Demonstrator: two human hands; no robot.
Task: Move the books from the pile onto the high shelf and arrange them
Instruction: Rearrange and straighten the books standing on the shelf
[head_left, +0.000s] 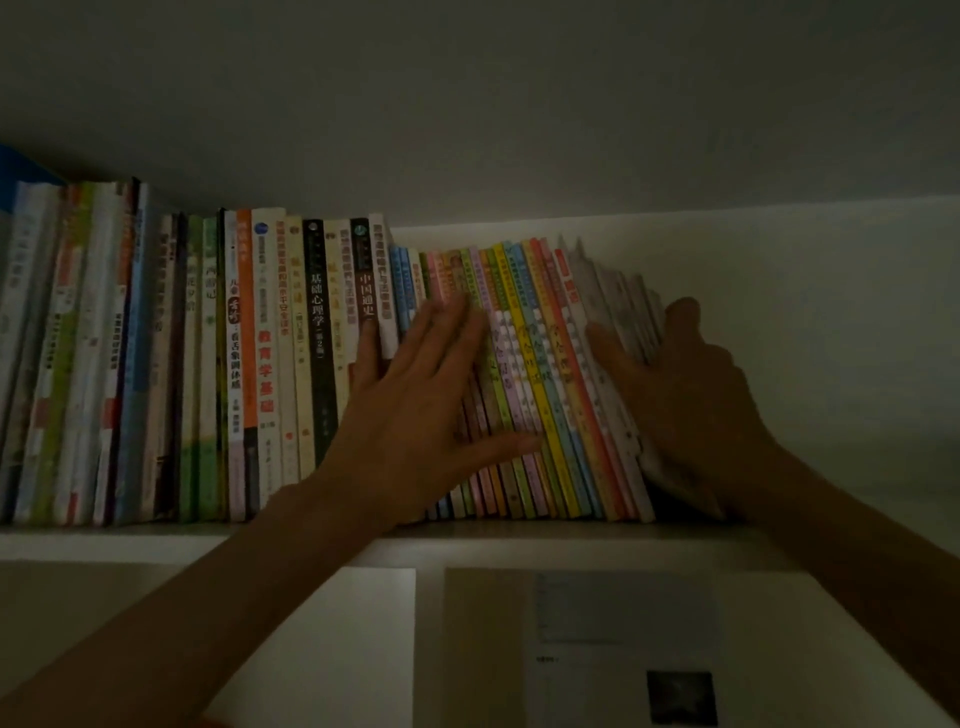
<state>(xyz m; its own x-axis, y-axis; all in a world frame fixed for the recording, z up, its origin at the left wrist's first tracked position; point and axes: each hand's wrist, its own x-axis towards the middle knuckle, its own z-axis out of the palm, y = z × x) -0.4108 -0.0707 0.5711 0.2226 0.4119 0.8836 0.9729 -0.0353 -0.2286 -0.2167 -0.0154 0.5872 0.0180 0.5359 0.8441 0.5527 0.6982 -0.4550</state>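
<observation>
Pretty dim up here, white high shelf (156, 538) tucked right under the ceiling and already mostly filled with books. On the left side there's a row of taller books (182, 364) standing upright, including a black-spined one (318, 332) and an orange-spined one (247, 332). Right of those is a batch of thin colourful books (540, 374), pastel spines, all tilted so their tops lean left toward the taller row. At the far right end sit a few thin white books (618, 312), leaning the same way.

Left hand (415, 410) is flat with fingers spread, pressing on the spines right where the taller row meets the thin colourful ones, not gripping anything. Right hand (685, 384) is laid against the outer side of the white books at the end of the row, fingers fairly straight along them, thumb up. So the leaning batch sits between both hands.

Below the shelf there's a white panel (597, 649) with a small dark square on it.
</observation>
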